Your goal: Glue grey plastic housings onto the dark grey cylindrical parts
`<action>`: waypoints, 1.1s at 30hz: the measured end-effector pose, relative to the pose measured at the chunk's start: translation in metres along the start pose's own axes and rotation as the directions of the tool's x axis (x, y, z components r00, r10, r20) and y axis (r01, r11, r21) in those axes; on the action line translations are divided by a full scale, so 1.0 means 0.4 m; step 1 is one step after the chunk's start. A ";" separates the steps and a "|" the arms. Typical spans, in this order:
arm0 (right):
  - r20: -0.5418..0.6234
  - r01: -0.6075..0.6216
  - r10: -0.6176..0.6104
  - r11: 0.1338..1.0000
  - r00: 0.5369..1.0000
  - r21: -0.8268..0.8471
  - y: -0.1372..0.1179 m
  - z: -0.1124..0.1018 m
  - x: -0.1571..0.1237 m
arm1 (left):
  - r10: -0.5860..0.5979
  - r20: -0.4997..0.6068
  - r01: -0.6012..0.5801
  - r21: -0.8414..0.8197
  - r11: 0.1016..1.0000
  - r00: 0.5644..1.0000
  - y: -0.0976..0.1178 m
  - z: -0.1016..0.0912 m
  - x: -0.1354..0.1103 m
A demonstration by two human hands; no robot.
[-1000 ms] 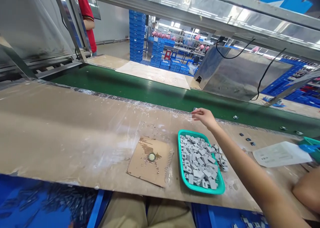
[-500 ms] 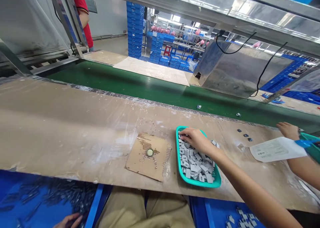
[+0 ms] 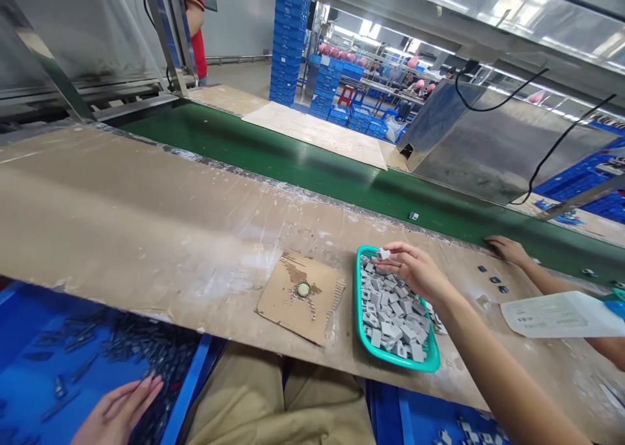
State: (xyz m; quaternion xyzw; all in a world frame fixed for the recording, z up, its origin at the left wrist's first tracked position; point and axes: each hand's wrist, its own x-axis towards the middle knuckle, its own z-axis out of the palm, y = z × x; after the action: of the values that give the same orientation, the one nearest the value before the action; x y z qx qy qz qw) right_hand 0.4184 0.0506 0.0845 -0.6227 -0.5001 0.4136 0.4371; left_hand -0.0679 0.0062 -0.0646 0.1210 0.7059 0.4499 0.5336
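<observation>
Nearest me, at the left, my left hand (image 3: 120, 406) is poised in a smooth-walled blue bin (image 3: 188, 393) below the tabletop's near edge, its fingertips bunching over slim, glossy dark pieces (image 3: 122, 334); I cannot tell whether they are pinching one. Tan trousers (image 3: 273, 399) are creasing beside it. On the brown, scuffed tabletop (image 3: 146, 237), close to its near edge, a corrugated cardboard square (image 3: 286, 308) is lying, one side fraying into ridges, bearing a round cream disc (image 3: 303, 289) with a toothed dark rim. Just right of it, a perforated teal plastic basket (image 3: 400, 363) is holding a heap of matte, angular grey blocks (image 3: 390, 308). Over the basket's far end, my right hand (image 3: 415, 269) is gripping a pale grey block (image 3: 383, 254) between thumb and fingers. Farther right, three small dark pieces (image 3: 495, 280) are sitting towards the tabletop's far edge, and a co-worker's hand (image 3: 508, 248) is resting at that edge. Beyond, a smooth green belt (image 3: 293, 165) is carrying a small two-toned piece (image 3: 413, 216); behind it a pale flat board (image 3: 312, 133) is lying, and a dull sheet-metal box (image 3: 463, 139) and stacked blue crates (image 3: 288, 45) are standing.
</observation>
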 end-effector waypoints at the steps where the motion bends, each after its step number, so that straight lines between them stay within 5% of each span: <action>1: 0.011 -0.048 0.047 0.991 0.999 0.122 -0.006 0.001 -0.001 | -0.060 0.022 0.062 -0.109 0.992 0.998 0.011 0.006 -0.016; 3: 0.046 -0.138 0.130 0.946 0.990 0.294 -0.018 0.011 -0.005 | -0.105 0.042 0.111 -0.192 0.975 0.994 0.030 0.022 -0.051; 6: 0.093 -0.188 0.169 0.941 0.981 0.282 -0.035 0.044 -0.010 | -0.053 0.102 0.072 -0.190 0.979 0.993 0.048 0.051 -0.108; 14: 0.158 0.044 -0.004 0.967 0.987 -0.250 -0.070 0.200 -0.021 | -0.080 0.376 0.182 -0.243 0.953 0.923 0.034 0.114 -0.222; 18: 0.306 0.281 -0.135 0.815 0.942 -0.507 -0.072 0.275 -0.021 | -0.148 0.544 0.312 -0.224 0.923 0.826 0.036 0.150 -0.258; 23: 0.430 0.455 -0.219 0.674 0.876 -0.582 -0.059 0.321 -0.006 | -0.065 0.752 0.310 -0.190 0.932 0.656 0.035 0.179 -0.275; 33: 0.483 0.491 -0.203 0.630 0.852 -0.602 -0.033 0.337 0.002 | -0.105 0.813 0.243 -0.045 0.969 0.573 0.042 0.185 -0.277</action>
State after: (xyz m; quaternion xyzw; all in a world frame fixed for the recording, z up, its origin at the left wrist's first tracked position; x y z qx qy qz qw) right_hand 0.2867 0.0705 0.0598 -0.5409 -0.8045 0.2052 0.1345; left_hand 0.0352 -0.0190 0.0175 0.2000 0.3605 0.3440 0.8437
